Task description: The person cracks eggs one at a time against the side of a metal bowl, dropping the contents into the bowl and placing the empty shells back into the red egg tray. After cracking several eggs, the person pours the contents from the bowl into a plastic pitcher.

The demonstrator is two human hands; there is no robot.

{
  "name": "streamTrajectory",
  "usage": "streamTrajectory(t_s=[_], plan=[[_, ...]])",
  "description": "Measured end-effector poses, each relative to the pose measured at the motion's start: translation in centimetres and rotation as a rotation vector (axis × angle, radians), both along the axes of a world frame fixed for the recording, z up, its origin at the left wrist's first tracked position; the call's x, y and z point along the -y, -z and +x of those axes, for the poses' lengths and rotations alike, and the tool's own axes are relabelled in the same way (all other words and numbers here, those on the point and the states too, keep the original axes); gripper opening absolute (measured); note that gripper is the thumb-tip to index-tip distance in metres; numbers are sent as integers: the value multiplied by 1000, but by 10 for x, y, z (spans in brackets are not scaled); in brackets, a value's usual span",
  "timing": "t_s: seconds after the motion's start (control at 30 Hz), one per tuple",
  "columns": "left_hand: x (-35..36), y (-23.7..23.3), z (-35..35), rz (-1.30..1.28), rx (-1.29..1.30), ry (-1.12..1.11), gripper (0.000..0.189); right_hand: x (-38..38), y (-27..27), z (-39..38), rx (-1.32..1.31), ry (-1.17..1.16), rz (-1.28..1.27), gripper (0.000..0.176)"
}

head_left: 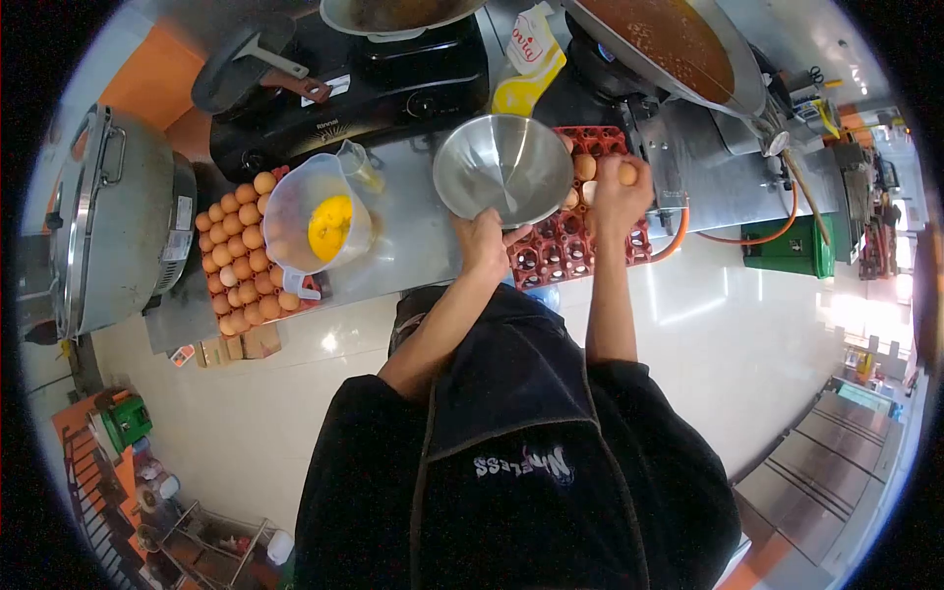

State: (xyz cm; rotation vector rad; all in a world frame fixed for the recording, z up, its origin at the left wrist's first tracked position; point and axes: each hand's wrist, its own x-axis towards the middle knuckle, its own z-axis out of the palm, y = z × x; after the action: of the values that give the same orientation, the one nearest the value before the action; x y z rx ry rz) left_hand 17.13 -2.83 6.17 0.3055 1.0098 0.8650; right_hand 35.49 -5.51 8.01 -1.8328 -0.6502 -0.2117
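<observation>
My left hand grips the near rim of a steel mixing bowl, which looks tilted and shows only shiny metal inside. In my right hand is a brown egg, above a red egg tray. A few eggs or shells sit in that tray near my fingers; many of its cups hold none. To the left, a clear plastic pitcher contains bright yellow yolks. Beside it, brown eggs fill another tray. A small clear cup stands behind the pitcher.
Behind are a black gas stove with a pan, and a yellow-and-white pouch. A large pan of brown liquid is at the back right. A big metal cooker stands left. An orange hose hangs at the right.
</observation>
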Motion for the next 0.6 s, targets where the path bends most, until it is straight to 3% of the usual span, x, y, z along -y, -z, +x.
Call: streamTrajectory(t_s=[0.07, 0.1, 0.27, 0.4, 0.47, 0.6], plan=[[1, 0, 0, -9, 11, -1, 68, 4, 1, 18, -177, 51, 153, 21], [3, -8, 1, -8, 17, -9, 68, 6, -2, 16, -52, 105, 112, 20], [10, -12, 18, -21, -10, -114, 65, -7, 12, -18, -24, -5, 71, 19], [1, 0, 1, -26, 16, -77, 73, 4, -20, -7, 119, 43, 53, 18], [-1, 3, -5, -33, 43, -61, 81, 20, -37, 1, -154, 92, 52, 19], [-3, -3, -12, 16, 3, -77, 80, 37, -12, 32, -128, 49, 86, 19]])
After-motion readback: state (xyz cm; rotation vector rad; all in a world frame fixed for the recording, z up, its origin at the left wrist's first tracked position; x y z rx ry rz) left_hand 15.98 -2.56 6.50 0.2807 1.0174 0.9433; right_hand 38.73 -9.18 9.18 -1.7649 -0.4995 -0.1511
